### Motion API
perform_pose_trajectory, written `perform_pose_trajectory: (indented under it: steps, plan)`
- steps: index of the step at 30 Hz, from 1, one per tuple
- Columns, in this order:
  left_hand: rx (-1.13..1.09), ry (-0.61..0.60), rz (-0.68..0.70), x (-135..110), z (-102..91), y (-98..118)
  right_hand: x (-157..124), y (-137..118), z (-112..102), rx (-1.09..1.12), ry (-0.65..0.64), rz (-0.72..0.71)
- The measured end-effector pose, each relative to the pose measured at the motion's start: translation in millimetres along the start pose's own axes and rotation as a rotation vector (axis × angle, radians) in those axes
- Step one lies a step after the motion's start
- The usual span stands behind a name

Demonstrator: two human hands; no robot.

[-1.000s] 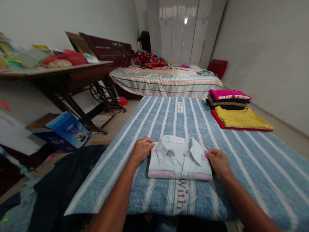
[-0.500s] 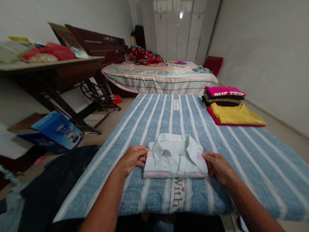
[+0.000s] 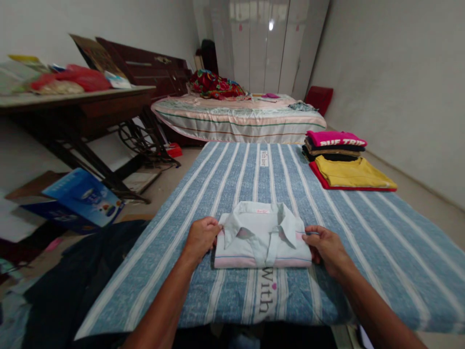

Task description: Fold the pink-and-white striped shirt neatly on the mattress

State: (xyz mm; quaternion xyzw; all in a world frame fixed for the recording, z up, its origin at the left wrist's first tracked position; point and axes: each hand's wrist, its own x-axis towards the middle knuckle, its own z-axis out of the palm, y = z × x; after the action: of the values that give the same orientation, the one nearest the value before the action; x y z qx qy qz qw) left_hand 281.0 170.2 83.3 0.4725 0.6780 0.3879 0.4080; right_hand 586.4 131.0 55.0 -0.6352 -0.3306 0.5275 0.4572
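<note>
A folded collared shirt [image 3: 254,254], pale with pink and blue stripes, lies flat with its collar away from me. It rests on a blue-and-white striped cloth [image 3: 232,194] near the front edge of the covered table. My left hand [image 3: 202,238] pinches the shirt's left edge between thumb and fingers. At the opposite edge, my right hand [image 3: 325,247] has its thumb and forefinger closed on the fabric, the other fingers curled beneath.
Toward the far right of the cloth sit a folded yellow shirt [image 3: 356,173] on red fabric and a stack topped by a pink garment [image 3: 336,138]. A bed [image 3: 236,118] stands beyond. At left are a sewing-machine table [image 3: 119,97] and a blue box [image 3: 83,198].
My left hand has shifted slightly along the shirt's left edge, its fingers more tucked in. My right hand keeps nearly the same place. The shirt stays folded and flat.
</note>
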Motion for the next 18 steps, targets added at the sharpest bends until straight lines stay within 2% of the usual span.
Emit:
perform_pose_trajectory:
  steps: [3,5,7,10,13,18]
  plan:
    - [-0.01,0.021,0.036,-1.0,0.3,-3.6,-2.1,1.0,-2.4,-0.022,0.003,-0.049]
    - [-0.052,0.018,0.009,-2.9,0.1,-4.7,-5.3,0.9,-4.0,-0.018,0.008,-0.058]
    - [-0.137,-0.032,-0.069,-6.2,-1.9,-4.9,-9.6,0.4,-6.9,-0.007,-0.018,-0.023]
    - [-0.261,-0.171,-0.212,-13.2,-10.2,-4.0,-17.4,-0.5,-14.4,0.004,-0.141,0.087]
    - [-0.288,-0.29,-0.267,-20.3,-20.8,-3.3,-23.9,0.1,-21.3,-0.007,-0.234,0.182]
    - [-0.299,-0.302,-0.325,-20.9,-22.5,-3.6,-27.4,4.2,-18.1,0.092,-0.238,0.162]
